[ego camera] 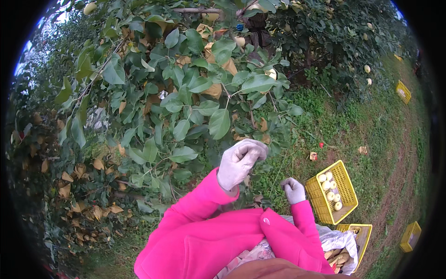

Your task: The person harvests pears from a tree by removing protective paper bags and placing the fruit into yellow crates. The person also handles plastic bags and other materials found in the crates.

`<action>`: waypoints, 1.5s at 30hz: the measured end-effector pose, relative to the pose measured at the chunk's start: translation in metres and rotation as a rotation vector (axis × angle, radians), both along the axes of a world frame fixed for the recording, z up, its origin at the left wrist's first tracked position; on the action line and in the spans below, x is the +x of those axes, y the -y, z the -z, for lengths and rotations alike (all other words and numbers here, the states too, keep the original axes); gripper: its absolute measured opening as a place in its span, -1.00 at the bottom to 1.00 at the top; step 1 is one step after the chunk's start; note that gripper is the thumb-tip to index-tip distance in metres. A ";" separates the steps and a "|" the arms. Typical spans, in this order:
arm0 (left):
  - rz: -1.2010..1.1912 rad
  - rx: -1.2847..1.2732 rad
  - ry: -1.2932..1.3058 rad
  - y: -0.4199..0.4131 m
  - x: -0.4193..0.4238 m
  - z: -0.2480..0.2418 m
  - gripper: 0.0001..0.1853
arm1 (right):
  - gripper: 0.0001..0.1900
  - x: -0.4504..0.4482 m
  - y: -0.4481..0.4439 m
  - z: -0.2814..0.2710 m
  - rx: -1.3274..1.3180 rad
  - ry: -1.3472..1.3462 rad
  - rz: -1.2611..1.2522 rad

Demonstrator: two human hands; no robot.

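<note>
My left hand [240, 162], in a pale work glove, is raised in front of the apple tree's leaves [219, 123]. Its fingers are curled, and whether anything sits inside them is hidden. Lower and to the right, my right hand [293, 191] wears a similar glove and hangs beside a yellow plastic crate [315, 205]. Those fingers are also bent, with the palm out of sight. Several pale apples [330, 196] lie in that crate. Brown paper fruit bags [214, 90] and a pale apple [271, 73] show among the branches above my left hand.
Another crate [364, 244] at lower right holds a whitish sack [343, 240] and brown papers. More yellow crates [411, 237] stand along the grassy track. A person in checked clothing [258, 33] is partly hidden behind the foliage. A branch [197, 10] crosses at the top.
</note>
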State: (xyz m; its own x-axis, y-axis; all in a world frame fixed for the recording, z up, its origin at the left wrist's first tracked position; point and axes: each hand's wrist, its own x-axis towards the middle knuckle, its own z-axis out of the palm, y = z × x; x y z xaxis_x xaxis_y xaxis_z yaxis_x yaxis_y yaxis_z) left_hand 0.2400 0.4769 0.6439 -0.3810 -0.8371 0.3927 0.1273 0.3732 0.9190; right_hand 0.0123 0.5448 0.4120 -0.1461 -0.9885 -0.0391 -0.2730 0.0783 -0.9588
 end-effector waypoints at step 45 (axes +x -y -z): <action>-1.105 -1.010 1.071 0.337 -0.019 -0.259 -0.84 | -0.51 0.032 0.608 -0.479 -1.825 -0.585 -0.113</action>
